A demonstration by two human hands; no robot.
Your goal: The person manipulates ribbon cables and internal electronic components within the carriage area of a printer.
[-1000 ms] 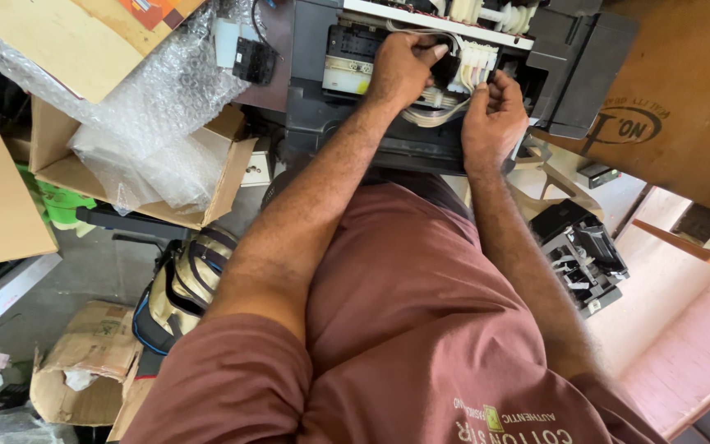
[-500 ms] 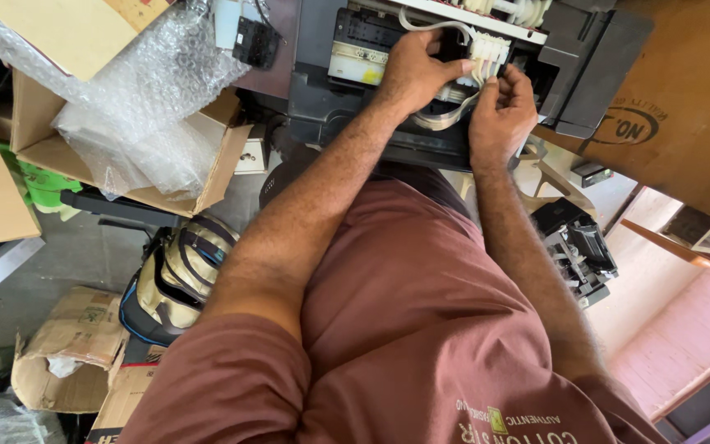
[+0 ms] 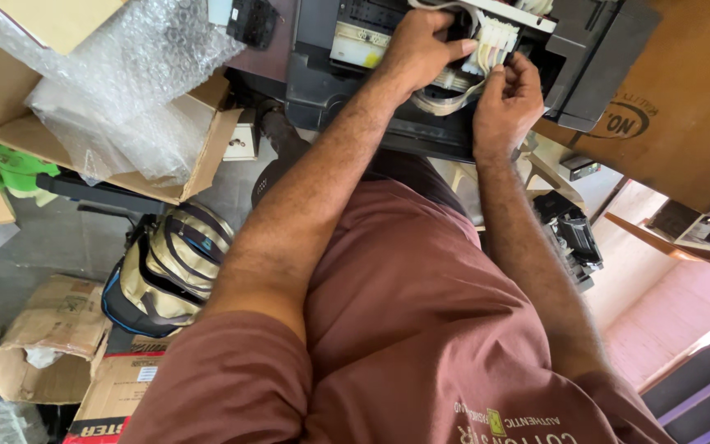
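An opened black printer (image 3: 347,74) lies at the top of the view, its inner parts exposed. Inside it sits a white block of ink tube connectors (image 3: 496,39), and a flat pale ribbon cable (image 3: 445,97) curves out below that block. The left hand (image 3: 421,45) reaches into the opening from the left, its fingers curled down over the parts beside the white block; the thumb lies along the block's edge, though exactly what the fingers grip is hidden. The right hand (image 3: 507,103) comes up from below, fingertips pinched at the lower edge of the white block where the ribbon cable meets it. Both hands are closed on parts in the printer, close together with the white block between them.

The person wears a maroon shirt (image 3: 421,329), which fills the lower middle of the view. Left of the printer, a cardboard box (image 3: 199,156) holds crumpled bubble wrap (image 3: 125,74). Below that box a tan and black backpack (image 3: 170,267) rests on the grey floor (image 3: 51,238), with more torn cardboard (image 3: 51,337) near it. To the right of the forearm lies another black machine part (image 3: 573,238), and a large brown cardboard sheet (image 3: 684,99) stands behind the printer at the upper right.
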